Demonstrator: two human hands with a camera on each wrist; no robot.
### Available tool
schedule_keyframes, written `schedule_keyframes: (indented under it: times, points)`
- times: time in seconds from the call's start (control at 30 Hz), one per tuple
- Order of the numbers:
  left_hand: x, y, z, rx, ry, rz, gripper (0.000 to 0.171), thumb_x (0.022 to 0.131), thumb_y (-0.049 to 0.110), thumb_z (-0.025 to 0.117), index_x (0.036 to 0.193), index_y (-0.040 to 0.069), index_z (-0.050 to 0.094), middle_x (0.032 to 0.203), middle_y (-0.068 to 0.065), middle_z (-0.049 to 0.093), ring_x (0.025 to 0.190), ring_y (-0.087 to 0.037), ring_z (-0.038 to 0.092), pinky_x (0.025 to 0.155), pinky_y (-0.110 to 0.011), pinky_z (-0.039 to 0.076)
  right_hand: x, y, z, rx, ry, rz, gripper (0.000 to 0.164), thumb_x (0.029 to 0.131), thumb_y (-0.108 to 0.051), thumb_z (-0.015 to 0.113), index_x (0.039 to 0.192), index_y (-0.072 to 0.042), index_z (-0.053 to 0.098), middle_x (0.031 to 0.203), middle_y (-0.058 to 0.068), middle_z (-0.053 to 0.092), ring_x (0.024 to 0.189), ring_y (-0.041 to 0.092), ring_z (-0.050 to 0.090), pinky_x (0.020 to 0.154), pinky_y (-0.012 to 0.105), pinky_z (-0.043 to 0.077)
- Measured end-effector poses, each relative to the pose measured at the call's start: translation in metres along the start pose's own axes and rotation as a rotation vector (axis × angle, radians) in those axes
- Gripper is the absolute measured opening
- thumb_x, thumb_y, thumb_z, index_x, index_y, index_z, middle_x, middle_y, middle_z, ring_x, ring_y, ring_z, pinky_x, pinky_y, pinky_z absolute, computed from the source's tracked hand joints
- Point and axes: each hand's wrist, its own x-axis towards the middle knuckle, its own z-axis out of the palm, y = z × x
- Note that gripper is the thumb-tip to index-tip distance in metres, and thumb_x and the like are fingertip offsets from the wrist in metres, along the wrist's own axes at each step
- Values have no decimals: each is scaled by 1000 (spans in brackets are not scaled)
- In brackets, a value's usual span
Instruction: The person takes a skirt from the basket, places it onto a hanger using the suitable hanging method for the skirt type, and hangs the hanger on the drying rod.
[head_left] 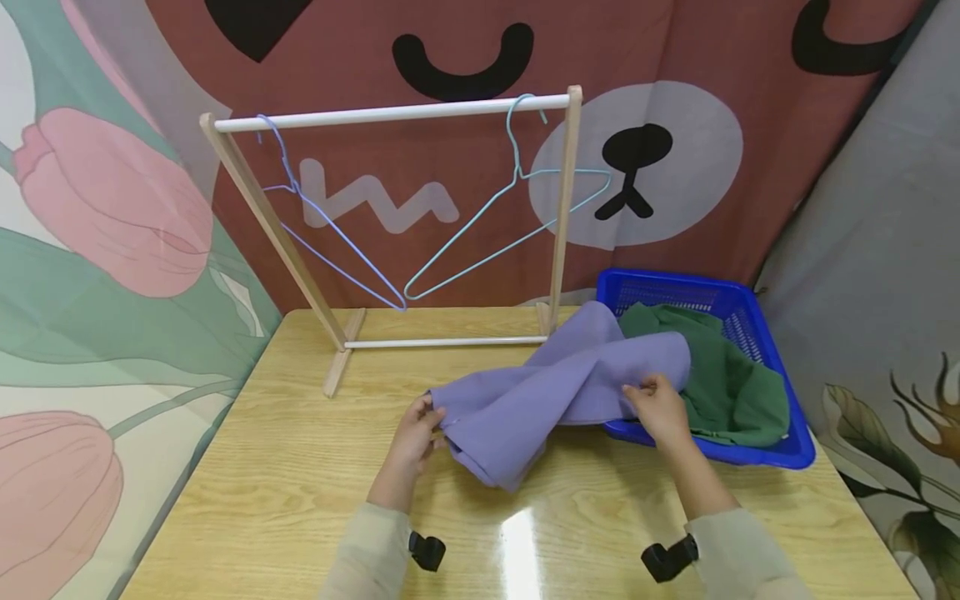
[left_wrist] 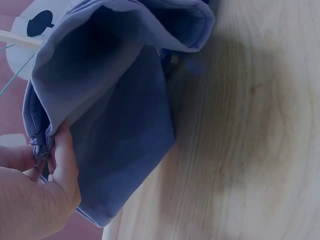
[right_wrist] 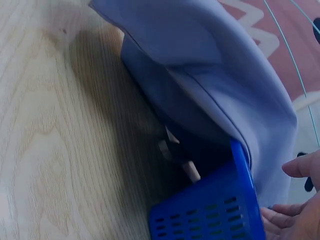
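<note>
A folded purple garment (head_left: 555,375) stretches from above the table to over the front left of a blue basket (head_left: 801,446). At its left end my left hand (head_left: 414,437) pinches the edge between thumb and fingers; the left wrist view shows a bunched seam in that hand (left_wrist: 45,192). Wide openings in the cloth (left_wrist: 100,125) face that camera. My right hand (head_left: 660,410) is at the garment's right part, over the basket rim. Seen from the right wrist, the thumb and fingers of this hand (right_wrist: 302,207) stand apart beside the cloth (right_wrist: 215,65).
Green cloth (head_left: 731,387) lies in the basket. Behind the garment stands a wooden rack with a white rail (head_left: 390,114), from which a purple hanger (head_left: 337,233) and a light-blue hanger (head_left: 465,229) hang. The wooden table (head_left: 285,500) ends at printed curtains.
</note>
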Motion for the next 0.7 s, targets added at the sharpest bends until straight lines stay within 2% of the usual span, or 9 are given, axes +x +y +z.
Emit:
schedule_keyframes:
  times: [0.17, 0.27, 0.33, 0.4, 0.47, 0.57, 0.63, 0.7]
  points:
    - [2, 6, -5, 13, 22, 8, 21, 86, 0, 45, 106, -3, 45, 83, -3, 45, 71, -12, 45, 54, -21, 39, 6, 8, -5, 48, -65, 99, 62, 88, -33, 41, 122, 16, 24, 120, 35, 30, 103, 45, 39, 83, 48, 37]
    - [2, 8, -7, 19, 32, 12, 18, 86, 1, 46, 104, -3, 45, 83, -3, 45, 71, -12, 45, 53, -21, 39, 11, 10, -7, 84, -68, 126, 66, 87, -33, 40, 122, 19, 20, 120, 37, 28, 100, 46, 41, 80, 45, 42]
    - [3, 9, -7, 25, 38, 12, 18, 85, 0, 46, 103, -3, 46, 83, -3, 45, 71, -12, 45, 53, -21, 40, 14, 10, -9, 110, -84, 150, 71, 87, -35, 38, 126, 18, 12, 122, 38, 24, 99, 45, 41, 78, 43, 44]
    - [3, 11, -9, 34, 39, 10, 19, 86, 1, 46, 104, -4, 46, 85, -5, 45, 72, -13, 46, 54, -22, 41, 18, 8, -10, 190, -102, 187, 76, 87, -35, 38, 129, 16, 0, 125, 39, 18, 99, 48, 41, 76, 43, 45]
    - [2, 12, -10, 50, 40, 4, 20, 86, 2, 46, 105, -3, 46, 87, -6, 46, 73, -13, 47, 54, -22, 41, 21, 6, -9, 323, -117, 245, 81, 87, -33, 39, 129, 10, -14, 129, 38, 10, 103, 51, 36, 78, 44, 44]
    - [2, 13, -12, 59, 40, -4, 21, 86, 2, 47, 106, -3, 47, 88, -6, 46, 73, -14, 47, 54, -21, 41, 27, 4, -4, 531, -60, 338, 85, 85, -26, 43, 128, 3, -24, 132, 33, 5, 110, 51, 28, 80, 45, 42]
    - [2, 13, -13, 58, 39, -3, 21, 86, 3, 47, 106, -3, 47, 87, -6, 46, 72, -13, 46, 53, -20, 40, 31, 3, 0, 637, 25, 393, 85, 84, -21, 46, 129, 0, -23, 134, 28, 7, 115, 44, 26, 83, 42, 41]
    - [3, 13, -14, 49, 37, 4, 22, 86, 2, 47, 107, -3, 47, 87, -6, 46, 73, -13, 46, 53, -20, 40, 35, 3, 3, 708, 132, 432, 83, 83, -17, 49, 132, 1, -15, 135, 22, 12, 117, 35, 25, 86, 39, 39]
